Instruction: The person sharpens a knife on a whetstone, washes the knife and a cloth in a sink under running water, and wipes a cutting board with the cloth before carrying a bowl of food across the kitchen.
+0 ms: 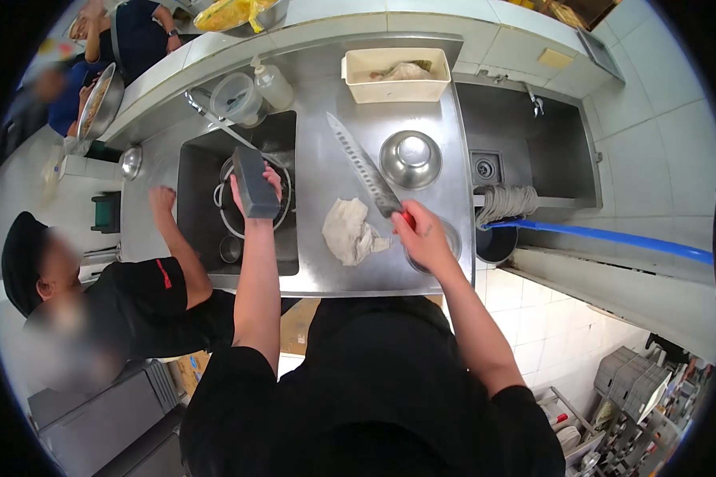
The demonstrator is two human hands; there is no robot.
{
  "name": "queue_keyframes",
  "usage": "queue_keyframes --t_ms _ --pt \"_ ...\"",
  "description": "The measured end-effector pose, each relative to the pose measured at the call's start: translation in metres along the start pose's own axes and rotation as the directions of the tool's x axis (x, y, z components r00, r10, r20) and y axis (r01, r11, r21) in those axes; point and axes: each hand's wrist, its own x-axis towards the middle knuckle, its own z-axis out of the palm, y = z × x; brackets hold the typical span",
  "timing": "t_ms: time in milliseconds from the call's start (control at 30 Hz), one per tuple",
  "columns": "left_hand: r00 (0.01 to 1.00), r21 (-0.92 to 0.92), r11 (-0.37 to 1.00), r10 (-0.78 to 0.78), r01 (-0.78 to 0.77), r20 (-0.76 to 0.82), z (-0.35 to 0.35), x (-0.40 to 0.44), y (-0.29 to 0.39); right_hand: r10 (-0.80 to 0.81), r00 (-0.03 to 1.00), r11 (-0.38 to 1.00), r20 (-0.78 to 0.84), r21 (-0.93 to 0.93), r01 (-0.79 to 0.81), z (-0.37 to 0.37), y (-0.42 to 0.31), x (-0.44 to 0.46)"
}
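Observation:
My left hand (272, 184) grips a dark grey sharpening stone (254, 183), a rectangular block raised above the sink basin (199, 159). In my right hand (422, 232) is the red handle of a large kitchen knife (359, 163). Its long dimpled blade points away from me and slightly left, over the steel counter (318, 127). A crumpled white cloth (348, 230) lies on the counter between my hands. Beyond my right hand sits a shiny metal bowl (410, 159). Another round metal bowl (453, 238) is partly hidden behind my right hand and wrist.
A cream tub (396, 75) stands at the counter's back, near a soap bottle (274, 83) and clear plastic container (237, 97). A hose (231, 131) curls into the sink. Right are a second sink (525, 135) and a blue-handled mop (612, 238). A co-worker (147, 302) is close on my left.

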Motion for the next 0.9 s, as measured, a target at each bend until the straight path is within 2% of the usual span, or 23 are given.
queue_keyframes --t_ms 33,67,133,200,233,267,333,400,433,467,533,567,700,800,900 --pt "0.962 0.277 0.932 0.261 -0.232 -0.073 0.01 -0.005 -0.021 0.007 1.0 1.0 0.0 0.009 -0.007 0.007 -0.001 0.008" --pt "0.963 0.283 0.932 0.257 -0.225 -0.083 0.017 -0.014 -0.034 0.044 0.998 0.998 -0.033 -0.052 -0.046 0.016 -0.004 0.015" --pt "0.993 0.236 0.968 0.103 -0.086 -0.06 0.023 -0.028 -0.052 0.088 0.993 0.989 -0.078 -0.111 -0.097 0.026 -0.013 0.019" --pt "0.999 0.2 0.98 0.023 -0.016 -0.029 0.018 -0.025 -0.062 0.174 0.983 0.985 0.058 0.011 -0.175 0.029 -0.027 0.018" --pt "0.999 0.223 0.975 -0.009 -0.001 0.044 0.024 -0.023 -0.072 0.273 0.955 0.959 0.117 0.051 -0.28 0.03 -0.032 0.016" --pt "0.992 0.245 0.97 -0.04 0.011 0.116 0.03 -0.021 -0.082 0.29 0.951 0.954 0.108 0.05 -0.296 0.028 -0.039 0.012" --pt "0.995 0.182 0.983 -0.054 0.038 0.084 0.063 -0.016 -0.108 0.287 0.947 0.958 0.144 -0.054 -0.282 0.021 -0.056 0.004" --pt "0.998 0.283 0.959 -0.014 -0.004 0.062 0.081 -0.006 -0.119 0.276 0.951 0.956 0.138 -0.139 -0.258 0.017 -0.05 -0.006" --pt "0.989 0.211 0.973 -0.114 0.092 0.095 0.082 0.0 -0.111 0.265 0.954 0.948 0.139 -0.217 -0.232 0.014 -0.049 -0.012" --pt "0.989 0.202 0.975 -0.114 0.094 0.092 0.075 0.01 -0.104 0.271 0.952 0.946 0.139 -0.224 -0.236 0.011 -0.052 -0.019" --pt "0.998 0.42 0.907 -0.059 0.037 0.039 0.061 0.029 -0.099 0.31 0.945 0.937 0.109 -0.204 -0.284 0.003 -0.066 -0.034" --pt "0.984 0.358 0.931 -0.13 0.078 0.123 0.061 0.034 -0.1 0.32 0.941 0.933 0.115 -0.212 -0.291 0.002 -0.067 -0.041" --pt "0.967 0.257 0.953 -0.202 0.158 0.155 0.093 0.036 -0.115 0.373 0.927 0.899 0.048 -0.265 -0.348 0.002 -0.073 -0.06" --pt "0.96 0.299 0.935 -0.241 0.191 0.141 0.092 0.041 -0.117 0.392 0.919 0.89 0.048 -0.271 -0.366 0.005 -0.081 -0.068" --pt "0.988 0.354 0.928 -0.144 0.118 0.048 0.098 0.043 -0.123 0.386 0.922 0.895 0.039 -0.26 -0.364 0.006 -0.086 -0.076"
